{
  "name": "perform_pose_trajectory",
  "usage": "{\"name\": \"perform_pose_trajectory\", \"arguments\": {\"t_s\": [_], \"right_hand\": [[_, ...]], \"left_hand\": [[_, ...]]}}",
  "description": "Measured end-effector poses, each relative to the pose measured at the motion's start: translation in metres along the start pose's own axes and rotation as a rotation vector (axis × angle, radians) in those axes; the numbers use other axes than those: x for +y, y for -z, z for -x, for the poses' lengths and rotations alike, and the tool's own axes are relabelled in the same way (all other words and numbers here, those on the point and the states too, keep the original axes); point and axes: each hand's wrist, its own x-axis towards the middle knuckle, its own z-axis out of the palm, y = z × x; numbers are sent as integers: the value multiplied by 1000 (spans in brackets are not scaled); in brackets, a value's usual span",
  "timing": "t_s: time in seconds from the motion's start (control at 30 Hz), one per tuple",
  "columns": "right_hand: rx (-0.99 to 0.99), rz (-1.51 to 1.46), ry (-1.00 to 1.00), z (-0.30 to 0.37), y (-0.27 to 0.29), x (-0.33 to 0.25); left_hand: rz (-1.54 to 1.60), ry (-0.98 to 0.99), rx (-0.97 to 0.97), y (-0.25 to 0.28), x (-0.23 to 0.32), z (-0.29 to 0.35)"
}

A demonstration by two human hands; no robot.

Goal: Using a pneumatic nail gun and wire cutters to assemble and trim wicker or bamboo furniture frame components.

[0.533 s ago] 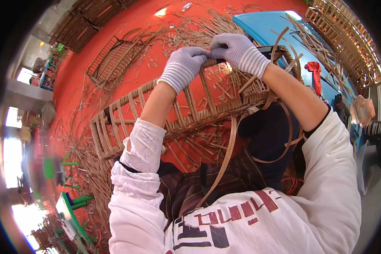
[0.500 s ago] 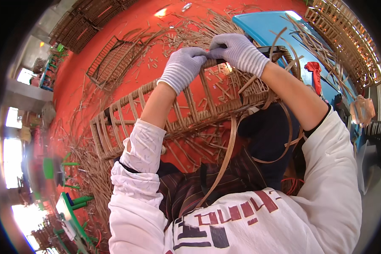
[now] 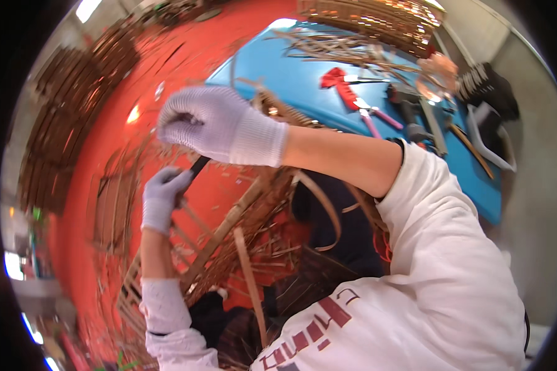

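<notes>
A long wicker basket frame point(image 3: 226, 226), with a dark bar and wrapped cane, slants across my lap. My left hand point(image 3: 166, 196), in a pale lilac knitted glove, is closed around its far edge by the dark bar. Above the frame my gloved right hand point(image 3: 223, 127) is raised in a fist. A dark patch shows at its curled fingers, and I cannot make out what they hold. A loose flat cane strip point(image 3: 250, 284) runs from the frame toward my body; another strip point(image 3: 322, 204) curls beside my right forearm.
On the right, a blue table point(image 3: 291, 74) bears purple-handled pliers point(image 3: 384, 117), a red cloth-like thing point(image 3: 340, 86), a power drill point(image 3: 407, 108), a hammer point(image 3: 470, 148) and cane strips point(image 3: 353, 49). Stacked wicker pieces point(image 3: 49, 130) stand far left. Another frame point(image 3: 111, 204) lies on the scrap-strewn red floor.
My right hand has parted from my left and come up in a fist. The left stays on the frame. The view has swung right, showing more of the blue table.
</notes>
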Motion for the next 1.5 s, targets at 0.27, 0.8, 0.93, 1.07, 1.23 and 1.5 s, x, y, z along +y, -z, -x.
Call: {"name": "perform_pose_trajectory", "arguments": {"t_s": [0.27, 0.8, 0.93, 1.07, 1.23, 1.5], "right_hand": [[723, 701, -500, 146, 307, 55], [92, 1068, -1260, 245, 296, 117], [200, 992, -1054, 259, 341, 95], [486, 256, -925, 226, 348, 35], [638, -188, -864, 165, 290, -55], [-132, -123, -899, 72, 130, -127]], "left_hand": [[112, 48, -78, 4, -6, -19], [74, 27, -42, 7, -1, 1], [3, -49, -62, -7, -4, -14], [-80, -188, -9, 3, 0, -11], [-87, 81, -19, -2, 13, -12], [-503, 70, -111, -8, 21, -23]]}}
